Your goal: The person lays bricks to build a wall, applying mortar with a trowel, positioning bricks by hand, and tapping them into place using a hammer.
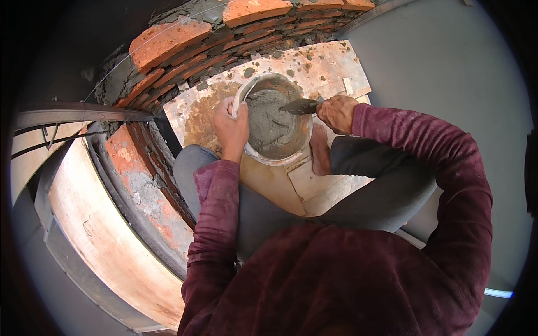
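At far left, dark frame edges swallow the outer end of a metal bar (84, 115). A brick ledge (154, 185) runs down the left of the frame, its lower end hidden by the sleeve. Bricks (171, 42) curve across the top, cut off by the upper edge. The left hand (231, 130) grips the left rim of the bucket (271, 161), upper centre, which holds grey mortar (269, 126). The trowel (301, 106) points left over it; whether its tip is sunk is unclear. The right hand (338, 113) closes around the handle, mostly concealing it.
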{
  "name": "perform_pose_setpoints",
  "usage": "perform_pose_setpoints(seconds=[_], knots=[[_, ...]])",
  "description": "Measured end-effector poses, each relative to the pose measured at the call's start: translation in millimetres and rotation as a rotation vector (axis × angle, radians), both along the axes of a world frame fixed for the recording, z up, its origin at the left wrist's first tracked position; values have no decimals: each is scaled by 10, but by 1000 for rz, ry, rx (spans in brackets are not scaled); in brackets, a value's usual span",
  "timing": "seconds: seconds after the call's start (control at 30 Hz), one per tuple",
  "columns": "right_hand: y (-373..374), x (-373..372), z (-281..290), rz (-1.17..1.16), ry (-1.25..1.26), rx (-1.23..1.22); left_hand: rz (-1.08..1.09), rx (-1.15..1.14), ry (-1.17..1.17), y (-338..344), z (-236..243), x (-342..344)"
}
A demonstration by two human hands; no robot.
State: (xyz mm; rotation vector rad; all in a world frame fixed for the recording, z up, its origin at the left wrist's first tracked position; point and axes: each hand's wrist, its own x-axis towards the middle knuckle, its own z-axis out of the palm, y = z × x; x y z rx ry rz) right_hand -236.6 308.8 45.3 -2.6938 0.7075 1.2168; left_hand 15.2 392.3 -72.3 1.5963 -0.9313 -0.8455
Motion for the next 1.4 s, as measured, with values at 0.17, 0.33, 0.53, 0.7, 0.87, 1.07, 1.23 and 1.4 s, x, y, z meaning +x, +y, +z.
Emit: perform_pose_setpoints(seconds=[0.17, 0.33, 0.53, 0.7, 0.87, 1.07, 1.23, 1.4], knots=[[394, -526, -851, -11, -269, -245, 32, -28, 12, -74, 34, -140], [263, -196, -722, -143, -318, 263, 59, -55, 10, -58, -3, -252], [68, -287, -625, -770, -224, 824, 31, 19, 48, -76, 62, -247], [-106, -781, -821, -984, -264, 1055, 56, 160, 23, -31, 120, -104], [-329, -846, -72, -1049, -375, 1068, 107, 203, -100, 30, -346, 328], [-740, -1472, 978, -1213, -668, 870, 49, 83, -188, -2, -429, 351], [-1302, -1496, 1959, -1269, -918, 366, 50, 119, -319, 28, -380, 505], [-2109, -1404, 1889, -842, -650, -458, 18, 172, -413, 40, -344, 596]])
